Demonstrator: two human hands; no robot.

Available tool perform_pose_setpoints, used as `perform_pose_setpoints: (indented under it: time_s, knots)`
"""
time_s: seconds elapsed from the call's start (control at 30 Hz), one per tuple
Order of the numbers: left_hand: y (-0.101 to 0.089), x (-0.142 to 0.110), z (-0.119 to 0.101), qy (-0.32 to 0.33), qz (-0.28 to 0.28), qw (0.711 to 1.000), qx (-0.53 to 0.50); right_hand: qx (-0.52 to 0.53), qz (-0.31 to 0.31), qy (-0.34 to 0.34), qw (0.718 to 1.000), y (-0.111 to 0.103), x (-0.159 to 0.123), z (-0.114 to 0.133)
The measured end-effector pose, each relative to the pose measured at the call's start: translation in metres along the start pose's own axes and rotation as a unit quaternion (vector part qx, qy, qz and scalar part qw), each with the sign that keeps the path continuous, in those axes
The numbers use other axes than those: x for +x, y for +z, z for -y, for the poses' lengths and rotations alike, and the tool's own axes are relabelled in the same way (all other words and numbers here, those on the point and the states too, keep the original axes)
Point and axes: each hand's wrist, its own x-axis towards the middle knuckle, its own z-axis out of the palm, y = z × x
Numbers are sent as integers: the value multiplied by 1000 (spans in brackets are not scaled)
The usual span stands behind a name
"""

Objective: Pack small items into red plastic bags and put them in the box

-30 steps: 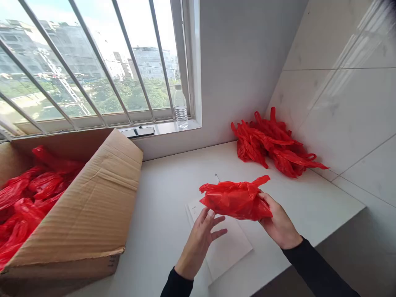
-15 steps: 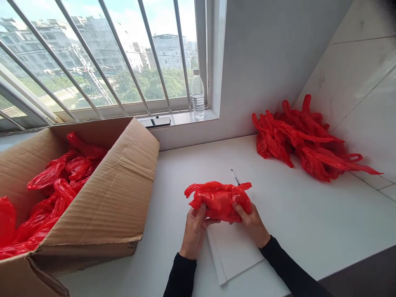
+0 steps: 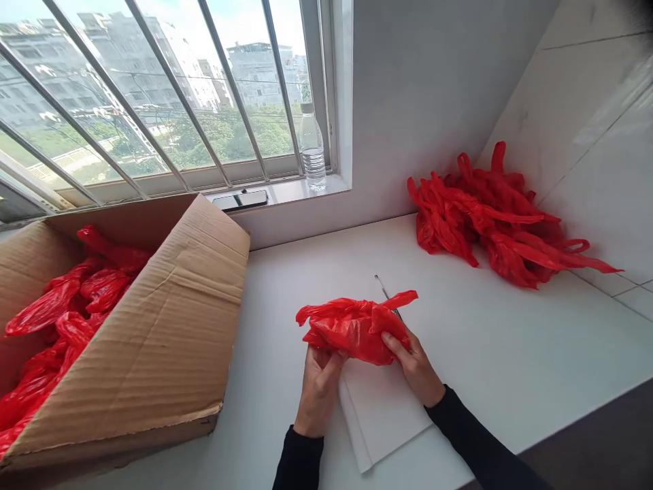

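A filled red plastic bag (image 3: pixel 354 330) is held up between both hands, its handle ends sticking out at either side. My left hand (image 3: pixel 319 388) grips its left end from below, with some fingers hidden behind the plastic. On the right end, my right hand (image 3: pixel 414 367) presses its thumb on the front face. What lies inside the bag cannot be seen. Below it on the white table are a white notebook or sheaf of paper (image 3: pixel 385 418) and a pen (image 3: pixel 381 286), the pen partly covered by the bag.
At the left stands an open cardboard box (image 3: pixel 168 327) holding several red plastic bags (image 3: pixel 66 309). A heap of red bags (image 3: pixel 490 218) lies in the back right corner. On the window sill are a water bottle (image 3: pixel 312 153) and a dark flat phone-like object (image 3: pixel 239 199).
My left hand, open beside the bag a second ago, has taken hold of its left end. The bag has moved left, and the head view has shifted.
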Motion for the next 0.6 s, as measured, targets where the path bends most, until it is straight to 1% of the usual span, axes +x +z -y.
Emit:
perform_pose_setpoints:
  time_s: [0.13, 0.23, 0.43, 0.53, 0.6]
  knots:
    - [-4, 0, 5, 6, -24, 999, 24, 18, 46, -1, 999, 0, -2, 7]
    - [-6, -2, 6, 8, -42, 998, 46, 23, 55, 11, 998, 0, -3, 9]
    - [-4, -8, 7, 25, -67, 994, 80, -17, 42, 50, 998, -6, -8, 4]
    - [-8, -8, 10, 17, -75, 993, 88, -19, 36, 59, 997, -9, -8, -2]
    - [-10, -8, 12, 9, -81, 993, 91, -10, 30, 53, 998, -10, -7, -5]
